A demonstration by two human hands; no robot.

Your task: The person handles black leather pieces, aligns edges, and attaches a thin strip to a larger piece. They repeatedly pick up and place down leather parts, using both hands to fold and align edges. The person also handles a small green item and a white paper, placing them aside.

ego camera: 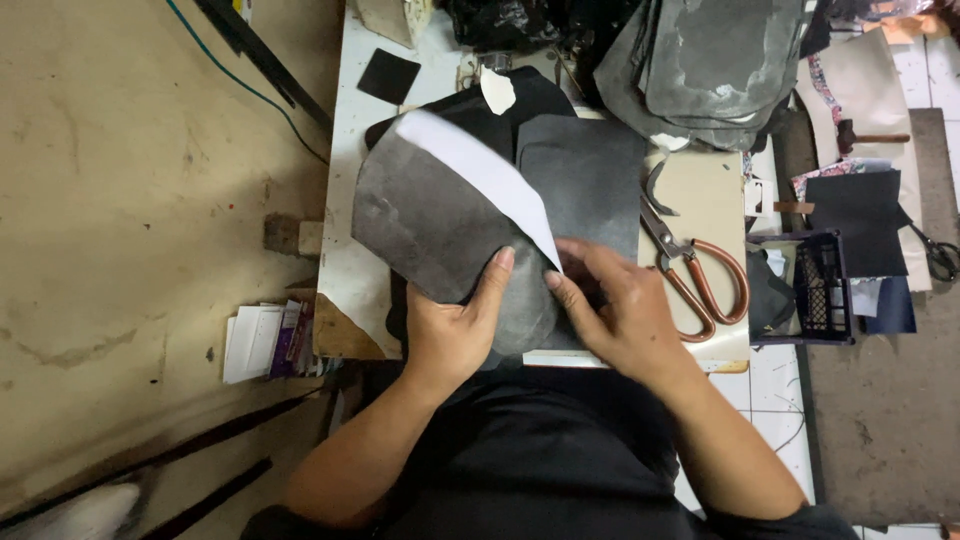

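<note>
Hands meet over a cluttered white surface in the head view, seen from straight above. The left hand lies on a large grey sheet of leather-like material, its grip closed on the sheet's near edge with the thumb stretched forward on top and the fingers tucked beneath. The right hand rests just beside it, fingers curled and pressing down where the grey sheet meets a white paper pattern; whether it pinches the paper's near tip or only pins it cannot be told. The white pattern runs as a slanted strip from the sheet's far left corner down toward the hands. Beneath and to the right lies a darker grey cut piece with rounded corners, stacked on more black material.

Just right of the right hand, large scissors with copper-coloured handles lie on a beige board, blades pointing away from the person. A heap of grey leather pieces rises at the far right of the surface, and a small black square sits alone at the far left. A dark plastic crate stands to the right, with a black sheet and a second pair of scissors beyond it. On the floor at left, a stack of white cards leans near the surface's leg
</note>
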